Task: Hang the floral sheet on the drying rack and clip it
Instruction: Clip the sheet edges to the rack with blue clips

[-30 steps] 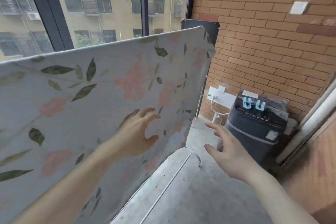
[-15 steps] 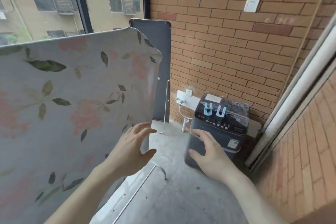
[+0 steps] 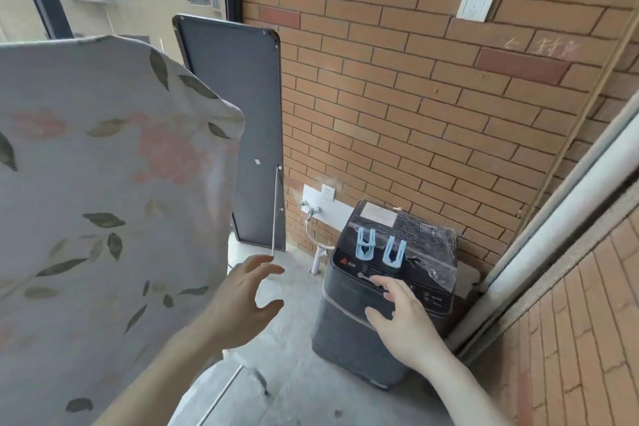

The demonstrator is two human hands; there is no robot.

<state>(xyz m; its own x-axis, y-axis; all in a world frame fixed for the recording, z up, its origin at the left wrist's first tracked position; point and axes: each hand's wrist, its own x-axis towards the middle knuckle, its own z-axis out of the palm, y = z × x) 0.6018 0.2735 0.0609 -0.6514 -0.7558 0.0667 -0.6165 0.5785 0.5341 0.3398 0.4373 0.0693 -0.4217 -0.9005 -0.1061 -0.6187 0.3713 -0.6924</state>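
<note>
The floral sheet point(image 3: 96, 190), pale with pink flowers and green leaves, hangs draped over a rack that it hides, filling the left side. Two light blue clips point(image 3: 366, 244) point(image 3: 394, 252) stand on top of a small dark washing machine point(image 3: 349, 328) at the lower centre. My left hand point(image 3: 245, 301) is open, fingers spread, just right of the sheet's edge and apart from it. Open too, my right hand point(image 3: 404, 318) reaches over the machine's front, a little below the clips, holding nothing.
A dark grey panel point(image 3: 238, 121) leans upright in the corner against the brick wall point(image 3: 415, 97). A tap and hose point(image 3: 313, 218) sit low on the wall. A white pipe and sliding-door frame point(image 3: 553, 242) run along the right. Bare concrete floor point(image 3: 301, 391) lies below.
The view has swung right, away from the sheet toward the washing machine. My left hand came off the sheet. My right hand moved forward to just below the clips.
</note>
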